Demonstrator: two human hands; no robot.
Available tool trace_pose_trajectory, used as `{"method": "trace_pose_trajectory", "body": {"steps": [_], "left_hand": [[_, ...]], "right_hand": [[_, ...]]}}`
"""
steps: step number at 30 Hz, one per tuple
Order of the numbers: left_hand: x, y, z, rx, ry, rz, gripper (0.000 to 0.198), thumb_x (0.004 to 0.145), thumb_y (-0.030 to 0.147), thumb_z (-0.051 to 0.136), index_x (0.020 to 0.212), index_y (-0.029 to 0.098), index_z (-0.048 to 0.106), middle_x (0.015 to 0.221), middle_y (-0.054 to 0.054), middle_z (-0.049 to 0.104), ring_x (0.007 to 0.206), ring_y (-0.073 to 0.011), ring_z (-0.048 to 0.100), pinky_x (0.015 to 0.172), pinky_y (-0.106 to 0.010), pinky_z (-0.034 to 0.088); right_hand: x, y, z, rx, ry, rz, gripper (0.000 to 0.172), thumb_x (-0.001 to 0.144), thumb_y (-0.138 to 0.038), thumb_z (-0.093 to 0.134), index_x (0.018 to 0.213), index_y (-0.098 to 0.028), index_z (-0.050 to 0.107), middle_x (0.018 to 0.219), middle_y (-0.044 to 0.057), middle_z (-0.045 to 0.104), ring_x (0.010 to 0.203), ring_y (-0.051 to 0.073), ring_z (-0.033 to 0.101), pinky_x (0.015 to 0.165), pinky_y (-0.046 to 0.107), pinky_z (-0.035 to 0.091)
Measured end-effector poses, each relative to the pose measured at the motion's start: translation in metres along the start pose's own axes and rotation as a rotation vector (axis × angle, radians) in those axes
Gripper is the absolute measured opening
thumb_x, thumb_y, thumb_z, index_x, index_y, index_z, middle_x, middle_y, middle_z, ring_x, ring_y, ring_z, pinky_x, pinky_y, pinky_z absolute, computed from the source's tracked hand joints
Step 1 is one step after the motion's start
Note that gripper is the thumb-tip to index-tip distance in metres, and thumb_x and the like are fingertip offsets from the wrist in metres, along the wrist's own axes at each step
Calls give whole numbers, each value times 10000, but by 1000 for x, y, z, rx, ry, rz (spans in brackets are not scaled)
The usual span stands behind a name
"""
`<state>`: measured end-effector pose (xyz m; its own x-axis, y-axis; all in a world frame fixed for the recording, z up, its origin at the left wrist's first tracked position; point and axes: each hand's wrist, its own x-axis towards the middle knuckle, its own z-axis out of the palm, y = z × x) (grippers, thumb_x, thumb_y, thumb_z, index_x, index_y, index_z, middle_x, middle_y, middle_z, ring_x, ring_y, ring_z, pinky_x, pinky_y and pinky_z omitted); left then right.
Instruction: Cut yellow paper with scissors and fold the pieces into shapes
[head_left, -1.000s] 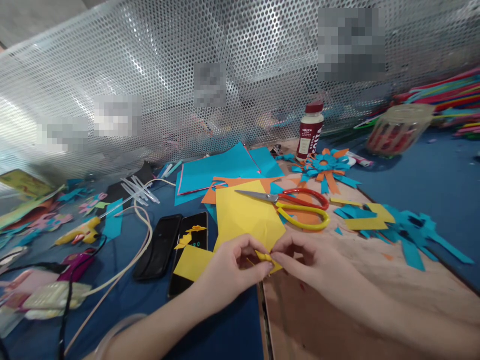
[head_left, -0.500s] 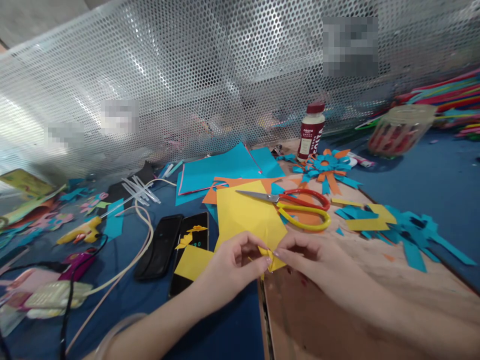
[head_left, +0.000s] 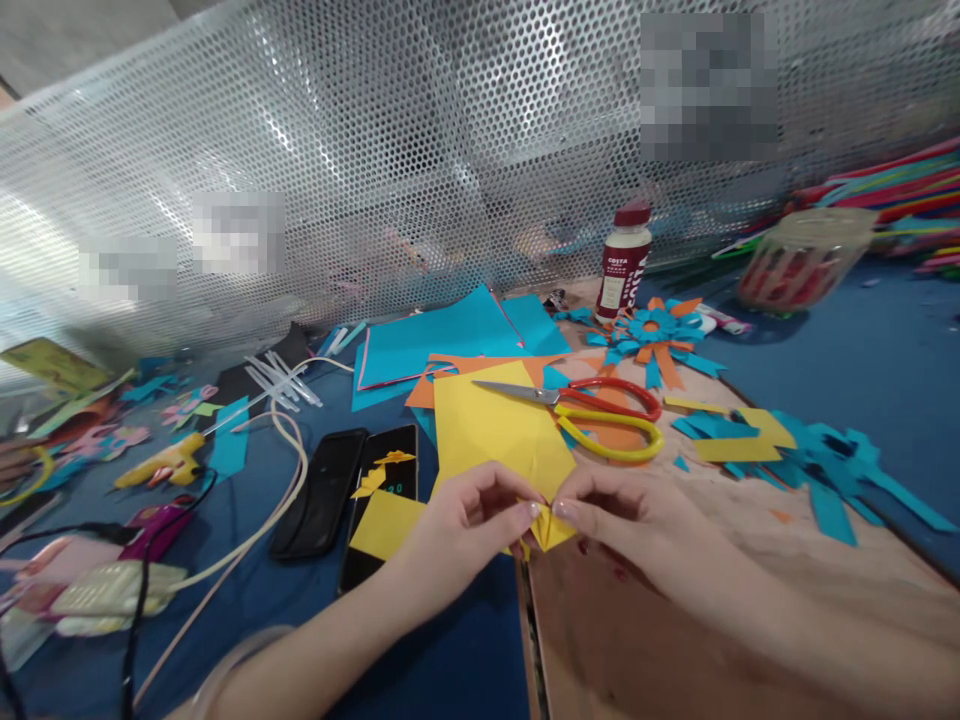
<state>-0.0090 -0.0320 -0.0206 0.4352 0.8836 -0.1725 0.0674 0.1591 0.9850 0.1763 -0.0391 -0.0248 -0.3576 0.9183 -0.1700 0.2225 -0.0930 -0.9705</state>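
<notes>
A small folded piece of yellow paper (head_left: 553, 529) is pinched between the fingertips of my left hand (head_left: 480, 515) and my right hand (head_left: 611, 510). The thumbs almost meet on its upper edge. Just beyond them lies a larger yellow sheet (head_left: 480, 430), partly covered by scissors (head_left: 555, 397) with one red and one yellow handle. Left of my left hand, a yellow paper piece (head_left: 386, 522) and two small yellow cut-outs (head_left: 394, 457) rest on a phone (head_left: 390, 441).
Blue sheets (head_left: 435, 340), a brown-red bottle (head_left: 625, 265) and a blue-orange paper flower (head_left: 651, 327) are farther back. A glue gun (head_left: 169, 460), cables and a black phone (head_left: 319, 495) lie left. Paper strips (head_left: 825, 460) and a jar (head_left: 806, 262) are right. Another person's hand (head_left: 16, 468) shows far left.
The folded yellow paper has turned and shows more of its face, with my fingertips nearer its top edge. Another person's hand has appeared at the far left edge, by a yellow ring shape.
</notes>
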Motion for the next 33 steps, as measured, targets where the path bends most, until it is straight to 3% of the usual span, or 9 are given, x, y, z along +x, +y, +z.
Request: {"method": "trace_pose_trajectory", "body": {"steps": [8, 20, 33], "left_hand": [[0, 4, 0, 10, 30, -9, 131, 794, 262, 602, 817, 133, 594, 673, -2, 601, 628, -92, 578, 611, -207, 456], [1, -4, 0, -116, -16, -49, 152, 784, 254, 627, 823, 113, 587, 675, -2, 579, 609, -74, 544, 603, -207, 440], [0, -2, 0, -100, -17, -31, 126, 786, 242, 621, 822, 124, 595, 675, 6, 583, 607, -71, 558, 597, -196, 442]], "right_hand": [[3, 1, -2, -120, 86, -201, 167, 837, -372, 516, 846, -236, 613, 799, -14, 620, 759, 134, 561, 663, 245, 440], [-1, 5, -4, -418, 130, -498, 130, 856, -271, 504, 845, -208, 617, 779, 13, 570, 617, 101, 507, 538, 234, 404], [0, 9, -5, -367, 71, -426, 135, 866, -312, 497, 845, -247, 614, 789, -4, 574, 701, 125, 533, 611, 262, 431]]}}
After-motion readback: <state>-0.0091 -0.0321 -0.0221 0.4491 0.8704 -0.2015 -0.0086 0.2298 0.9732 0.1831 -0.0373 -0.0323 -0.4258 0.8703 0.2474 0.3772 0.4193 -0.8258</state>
